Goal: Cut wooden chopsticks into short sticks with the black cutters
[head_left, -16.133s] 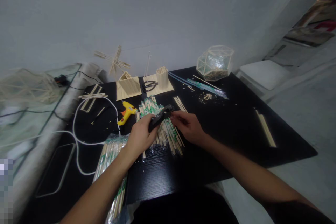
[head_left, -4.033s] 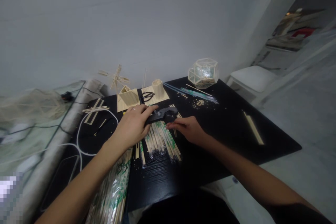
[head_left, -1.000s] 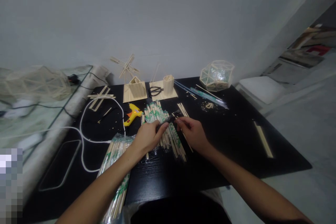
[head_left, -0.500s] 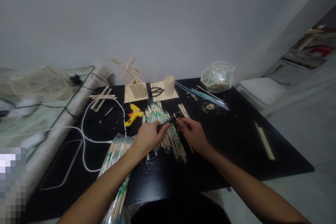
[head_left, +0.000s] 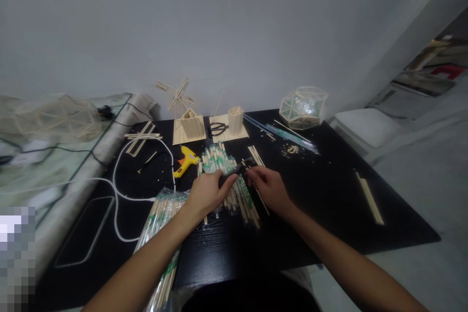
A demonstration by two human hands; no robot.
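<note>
My left hand (head_left: 208, 190) is closed around the handle of a slim dark tool (head_left: 231, 173), whose exact kind I cannot make out. The tool points up and right, toward my other hand. Fingertips of my right hand (head_left: 268, 187) are pinched together on a thin wooden stick (head_left: 244, 163), right by the tool's tip. Beneath both hands lies a spread of chopsticks (head_left: 219, 158) in clear and green wrappers. A few bare chopsticks (head_left: 256, 155) lie just behind my right hand.
A yellow glue gun (head_left: 186, 160) lies left of the chopsticks, near a white cable (head_left: 117, 204). Wrapped chopstick bundles (head_left: 161, 217) lie front left. Stick models (head_left: 192, 126) on wooden bases and a faceted frame (head_left: 303, 107) stand along the back. Two sticks (head_left: 370, 200) lie right.
Almost nothing differs. Both hands keep their grip in nearly the same place, and the view has shifted very slightly.
</note>
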